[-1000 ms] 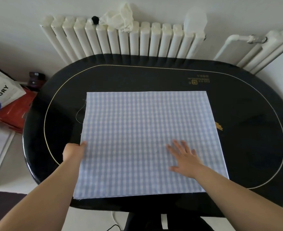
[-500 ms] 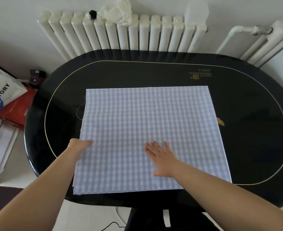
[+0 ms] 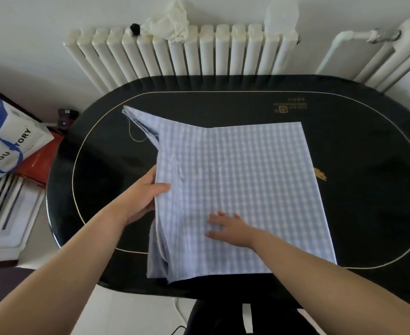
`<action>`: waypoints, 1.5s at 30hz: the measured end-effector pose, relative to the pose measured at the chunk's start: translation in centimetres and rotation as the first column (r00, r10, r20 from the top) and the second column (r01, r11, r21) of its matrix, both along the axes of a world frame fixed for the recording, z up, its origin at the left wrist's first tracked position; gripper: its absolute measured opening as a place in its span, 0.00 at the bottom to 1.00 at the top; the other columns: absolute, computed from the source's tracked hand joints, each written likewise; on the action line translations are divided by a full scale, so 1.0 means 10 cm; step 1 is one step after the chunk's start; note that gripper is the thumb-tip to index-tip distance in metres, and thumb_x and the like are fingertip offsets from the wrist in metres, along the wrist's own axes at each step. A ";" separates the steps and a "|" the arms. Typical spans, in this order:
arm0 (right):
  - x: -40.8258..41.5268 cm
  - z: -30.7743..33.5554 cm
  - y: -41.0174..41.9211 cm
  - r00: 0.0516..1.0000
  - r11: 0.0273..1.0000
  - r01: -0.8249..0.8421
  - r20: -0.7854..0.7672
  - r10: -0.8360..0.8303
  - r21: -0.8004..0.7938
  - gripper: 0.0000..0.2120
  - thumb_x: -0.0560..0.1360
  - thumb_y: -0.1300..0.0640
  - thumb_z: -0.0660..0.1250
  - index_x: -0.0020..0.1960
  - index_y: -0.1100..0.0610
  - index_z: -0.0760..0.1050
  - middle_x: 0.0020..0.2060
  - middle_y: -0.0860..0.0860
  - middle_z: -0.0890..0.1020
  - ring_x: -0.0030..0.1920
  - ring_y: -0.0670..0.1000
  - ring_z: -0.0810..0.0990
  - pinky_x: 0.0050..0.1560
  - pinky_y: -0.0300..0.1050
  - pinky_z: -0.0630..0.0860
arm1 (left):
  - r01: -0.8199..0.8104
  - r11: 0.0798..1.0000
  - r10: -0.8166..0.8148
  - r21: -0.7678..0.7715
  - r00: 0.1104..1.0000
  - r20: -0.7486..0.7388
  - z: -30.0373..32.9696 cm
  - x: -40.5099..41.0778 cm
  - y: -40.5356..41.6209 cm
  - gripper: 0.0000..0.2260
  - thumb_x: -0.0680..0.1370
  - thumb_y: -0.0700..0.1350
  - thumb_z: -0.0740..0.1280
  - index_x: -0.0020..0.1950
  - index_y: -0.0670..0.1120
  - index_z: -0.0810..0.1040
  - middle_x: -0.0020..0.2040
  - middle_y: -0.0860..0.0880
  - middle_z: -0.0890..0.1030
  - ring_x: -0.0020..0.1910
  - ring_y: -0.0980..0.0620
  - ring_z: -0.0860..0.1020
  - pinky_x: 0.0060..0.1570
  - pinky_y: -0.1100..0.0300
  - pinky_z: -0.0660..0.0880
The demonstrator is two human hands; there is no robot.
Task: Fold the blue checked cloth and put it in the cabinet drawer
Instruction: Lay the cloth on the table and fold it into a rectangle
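Left hand (image 3: 143, 199) pinches cloth (image 3: 247, 189) edge (lifted); right hand (image 3: 228, 228) flat, spread.

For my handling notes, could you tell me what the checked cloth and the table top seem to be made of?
Blue checked cloth: thin woven fabric, likely cotton, matte; frayed edge with a loose thread, soft creases.
Table top: hard, glossy black, possibly glass or lacquer; it mirrors the radiator.

left hand (image 3: 142, 198) pinching, right hand (image 3: 230, 229) flat
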State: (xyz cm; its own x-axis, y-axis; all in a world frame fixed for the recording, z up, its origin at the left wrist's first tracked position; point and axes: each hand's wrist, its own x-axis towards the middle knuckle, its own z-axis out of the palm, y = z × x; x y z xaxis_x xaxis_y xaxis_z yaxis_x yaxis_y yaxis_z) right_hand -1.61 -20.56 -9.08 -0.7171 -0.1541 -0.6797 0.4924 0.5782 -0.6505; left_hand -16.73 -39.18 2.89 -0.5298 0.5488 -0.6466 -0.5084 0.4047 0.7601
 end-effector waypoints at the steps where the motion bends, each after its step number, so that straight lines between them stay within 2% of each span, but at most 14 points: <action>1: -0.04 0.09 0.09 0.964 0.950 0.262 0.082 -0.251 -0.168 0.26 0.76 0.40 0.61 0.71 0.49 0.67 0.73 0.50 0.66 0.73 0.48 0.62 0.72 0.50 0.58 | 0.047 0.999 -0.046 0.026 0.999 -0.024 0.02 0.09 0.17 0.28 0.77 0.40 0.65 0.72 0.61 0.61 0.62 0.55 0.78 0.60 0.51 0.78 0.54 0.50 0.78; 3: -0.08 0.27 0.38 0.796 0.711 0.604 0.224 -0.563 -0.361 0.19 0.78 0.41 0.59 0.66 0.47 0.71 0.65 0.49 0.76 0.66 0.49 0.73 0.65 0.49 0.68 | 0.155 0.988 -0.152 0.022 0.983 -0.103 0.04 0.33 0.58 0.30 0.77 0.40 0.64 0.73 0.63 0.59 0.61 0.58 0.78 0.58 0.54 0.79 0.52 0.54 0.79; 5: -0.05 0.40 0.78 0.664 0.535 0.733 0.272 -0.696 -0.420 0.20 0.79 0.39 0.52 0.63 0.48 0.71 0.60 0.48 0.80 0.61 0.50 0.77 0.63 0.54 0.72 | 0.243 0.970 -0.242 -0.015 0.951 -0.193 -0.04 0.61 1.05 0.31 0.79 0.39 0.61 0.75 0.63 0.54 0.64 0.58 0.74 0.57 0.53 0.79 0.41 0.65 0.78; 7: 0.03 0.41 1.19 0.571 0.432 0.797 0.295 -0.766 -0.422 0.28 0.76 0.33 0.47 0.61 0.50 0.73 0.55 0.50 0.82 0.57 0.52 0.80 0.60 0.55 0.75 | 0.319 0.946 -0.322 -0.048 0.921 -0.218 -0.25 0.91 1.47 0.32 0.81 0.41 0.59 0.76 0.62 0.46 0.64 0.52 0.73 0.52 0.49 0.81 0.38 0.64 0.79; 9: 0.14 0.31 1.49 0.497 0.389 0.855 0.330 -0.803 -0.342 0.36 0.70 0.26 0.50 0.59 0.52 0.76 0.53 0.53 0.83 0.54 0.55 0.82 0.56 0.55 0.78 | 0.400 0.913 -0.407 -0.075 0.903 -0.134 -0.51 1.14 1.77 0.35 0.81 0.43 0.61 0.77 0.60 0.40 0.57 0.44 0.79 0.47 0.48 0.81 0.46 0.56 0.79; 11: 0.24 0.17 1.60 0.494 0.448 0.869 0.340 -0.800 -0.208 0.33 0.68 0.28 0.61 0.58 0.55 0.76 0.49 0.53 0.83 0.50 0.55 0.83 0.54 0.53 0.79 | 0.445 0.885 -0.458 -0.136 0.883 -0.097 -0.70 1.26 1.92 0.36 0.80 0.46 0.62 0.77 0.56 0.40 0.57 0.44 0.80 0.48 0.51 0.78 0.50 0.57 0.75; 13: 0.36 0.07 1.57 0.561 0.560 0.824 0.254 -0.788 -0.082 0.19 0.74 0.43 0.67 0.56 0.57 0.74 0.45 0.53 0.81 0.47 0.54 0.81 0.50 0.50 0.79 | 0.411 0.884 -0.456 -0.221 0.864 -0.214 -0.77 1.23 1.97 0.32 0.81 0.47 0.61 0.79 0.53 0.44 0.63 0.46 0.76 0.54 0.51 0.76 0.52 0.58 0.74; 15: 0.45 -0.04 1.47 0.579 0.583 0.813 0.126 -0.805 -0.012 0.09 0.76 0.56 0.66 0.55 0.56 0.71 0.42 0.51 0.79 0.45 0.53 0.79 0.39 0.44 0.76 | 0.327 0.875 -0.457 -0.358 0.804 -0.382 -0.82 1.07 1.88 0.28 0.81 0.49 0.59 0.78 0.53 0.49 0.72 0.48 0.68 0.66 0.49 0.70 0.62 0.52 0.71; 19: 0.50 -0.06 1.26 0.645 0.635 0.763 -0.081 -0.760 0.121 0.17 0.76 0.59 0.57 0.62 0.48 0.68 0.43 0.49 0.80 0.38 0.52 0.80 0.35 0.49 0.78 | 0.182 0.712 -0.638 -0.678 0.571 -0.517 -0.92 0.69 1.50 0.26 0.81 0.51 0.57 0.77 0.54 0.51 0.78 0.52 0.56 0.76 0.48 0.54 0.70 0.46 0.60; 24: 0.53 0.15 1.54 0.651 0.580 0.759 -0.324 -0.686 0.295 0.19 0.81 0.55 0.52 0.70 0.47 0.61 0.44 0.47 0.77 0.43 0.52 0.79 0.39 0.46 0.74 | 0.246 0.537 -0.805 -0.807 0.435 -0.403 -1.08 0.60 1.25 0.28 0.81 0.57 0.54 0.78 0.56 0.47 0.79 0.53 0.45 0.78 0.48 0.43 0.74 0.45 0.53; 31: 0.44 -0.06 1.88 0.646 0.575 0.751 -0.181 -0.741 0.325 0.17 0.81 0.56 0.52 0.70 0.52 0.63 0.48 0.51 0.77 0.40 0.51 0.76 0.29 0.41 0.67 | 0.348 0.334 -0.942 -0.876 0.165 -0.293 -1.25 0.66 1.08 0.32 0.80 0.60 0.53 0.78 0.54 0.39 0.78 0.51 0.36 0.77 0.49 0.38 0.75 0.48 0.52; 37: 0.42 -0.18 1.97 0.539 0.512 0.824 -0.054 -0.841 0.242 0.15 0.81 0.56 0.53 0.65 0.59 0.66 0.37 0.50 0.72 0.32 0.46 0.69 0.30 0.42 0.68 | 0.345 0.278 -0.960 -0.896 0.107 -0.257 -1.33 0.63 1.07 0.35 0.80 0.61 0.54 0.77 0.52 0.36 0.77 0.50 0.34 0.77 0.49 0.37 0.75 0.48 0.50; 41: 0.34 -0.17 2.02 0.543 0.527 0.819 -0.011 -0.839 0.227 0.19 0.78 0.46 0.60 0.62 0.59 0.69 0.39 0.50 0.74 0.36 0.48 0.74 0.31 0.41 0.68 | 0.341 0.291 -0.956 -0.894 0.132 -0.261 -1.38 0.65 1.09 0.37 0.79 0.62 0.55 0.77 0.53 0.35 0.77 0.51 0.33 0.77 0.49 0.38 0.75 0.48 0.50; 45: 0.40 -0.17 2.13 0.494 0.485 0.862 -0.028 -0.869 0.151 0.15 0.78 0.48 0.59 0.59 0.57 0.70 0.42 0.50 0.77 0.41 0.49 0.76 0.41 0.45 0.75 | 0.333 0.279 -0.960 -0.901 0.100 -0.261 -1.39 0.71 1.10 0.36 0.79 0.62 0.52 0.77 0.50 0.35 0.76 0.51 0.31 0.76 0.50 0.35 0.75 0.49 0.46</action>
State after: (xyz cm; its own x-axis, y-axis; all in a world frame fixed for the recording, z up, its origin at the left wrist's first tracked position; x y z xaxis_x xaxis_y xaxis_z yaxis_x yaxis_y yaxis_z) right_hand 2.43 0.72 -10.77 -0.4070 0.6154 -0.6750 0.8178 -0.0837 -0.5694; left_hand -9.64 -28.20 -11.06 -0.4767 0.6599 -0.5808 0.7966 0.6036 0.0320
